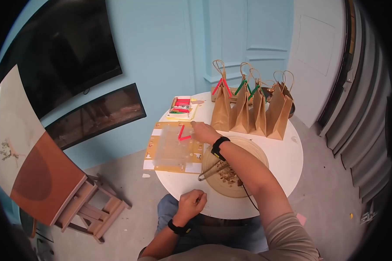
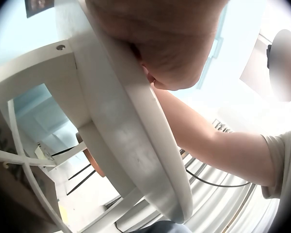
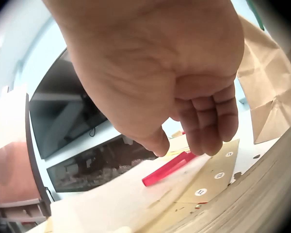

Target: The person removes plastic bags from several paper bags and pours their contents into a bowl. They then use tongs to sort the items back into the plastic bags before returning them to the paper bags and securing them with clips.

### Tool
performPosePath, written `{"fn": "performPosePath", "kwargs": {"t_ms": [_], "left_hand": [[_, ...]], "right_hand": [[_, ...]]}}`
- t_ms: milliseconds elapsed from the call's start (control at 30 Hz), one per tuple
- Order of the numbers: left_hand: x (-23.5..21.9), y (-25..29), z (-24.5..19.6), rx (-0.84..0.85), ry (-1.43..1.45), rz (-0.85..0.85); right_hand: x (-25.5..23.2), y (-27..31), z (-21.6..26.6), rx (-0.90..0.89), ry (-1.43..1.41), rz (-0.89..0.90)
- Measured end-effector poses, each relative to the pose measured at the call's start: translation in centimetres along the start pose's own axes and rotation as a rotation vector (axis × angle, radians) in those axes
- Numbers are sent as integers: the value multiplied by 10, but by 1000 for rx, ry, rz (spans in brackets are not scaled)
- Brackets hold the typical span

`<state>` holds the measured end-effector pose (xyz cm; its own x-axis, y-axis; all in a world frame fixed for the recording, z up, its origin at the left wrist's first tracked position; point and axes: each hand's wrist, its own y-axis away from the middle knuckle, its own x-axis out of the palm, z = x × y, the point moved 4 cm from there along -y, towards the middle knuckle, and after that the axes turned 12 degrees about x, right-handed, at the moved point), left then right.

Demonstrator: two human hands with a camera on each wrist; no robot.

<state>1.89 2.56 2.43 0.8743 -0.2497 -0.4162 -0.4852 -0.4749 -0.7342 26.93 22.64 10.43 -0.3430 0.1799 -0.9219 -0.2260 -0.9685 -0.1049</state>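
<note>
The right hand (image 1: 204, 133), mid-frame, is at a red strip (image 3: 166, 171); grasp unclear. Lower centre, the left hand (image 1: 190, 204) curls loosely, empty.

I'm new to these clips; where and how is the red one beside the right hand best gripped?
Pinch one narrow arm of the red clip, probably from above and its right, where the right hand is: the clip lies on translucent sheeting, its spread arms exposed.
</note>
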Motion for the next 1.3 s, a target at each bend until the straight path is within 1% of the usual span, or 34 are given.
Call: {"fn": "performPosePath", "kwargs": {"t_ms": [100,167,200,300,367,433,500,600,700,733,800,833,900,967,1033,1067,1133,1167,1200,1233,1300], "left_hand": [[3,1,2,19,-4,-15],[3,1,2,32,-14,-22],[3,2,2,38,-22,-21],[5,1,2,68,-29,-35],[6,3,2,80,-32,-41],[7,2,2,88,-38,-41],[8,2,1,96,-44,-42],[8,2,0,104,-51,-52],[9,2,-1,96,-53,-54],[9,2,-1,91,-54,-53],[9,1,-2,102,-58,-51],[9,0,-3,110,-60,-48],[10,0,-2,91,-42,-28],[9,-3,-4,91,-26,-4],[8,-8,-12,102,-7,26],[7,-15,-22,149,-4,29],[4,-35,-46,238,0,35],[2,-47,-66,282,32,52],[2,-62,-88,326,64,67],[3,-77,-112,370,95,80],[11,-104,-155,496,181,180]], "right_hand": [[-18,17,-8,-34,-40,-18],[-54,43,-13,5,-83,-60],[-71,53,-23,31,-102,-85],[-125,66,-79,119,-8,-261],[-171,77,-118,158,97,-560],[-217,90,-162,213,259,-860],[-255,108,-195,312,365,-1015],[-273,121,-243,504,430,-871],[-267,121,-292,642,540,-550],[-266,123,-296,651,572,-501],[-264,130,-305,663,376,-472],[-265,139,-302,669,276,-458],[-265,163,-294,586,185,-410],[-270,183,-280,552,223,-332],[-274,201,-273,573,388,-211],[-277,215,-266,547,420,-248],[-280,250,-242,331,547,-552],[-278,269,-227,216,609,-698],[-276,287,-215,142,636,-734],[-271,300,-210,118,637,-723],[-261,326,-201,76,634,-697]]}}
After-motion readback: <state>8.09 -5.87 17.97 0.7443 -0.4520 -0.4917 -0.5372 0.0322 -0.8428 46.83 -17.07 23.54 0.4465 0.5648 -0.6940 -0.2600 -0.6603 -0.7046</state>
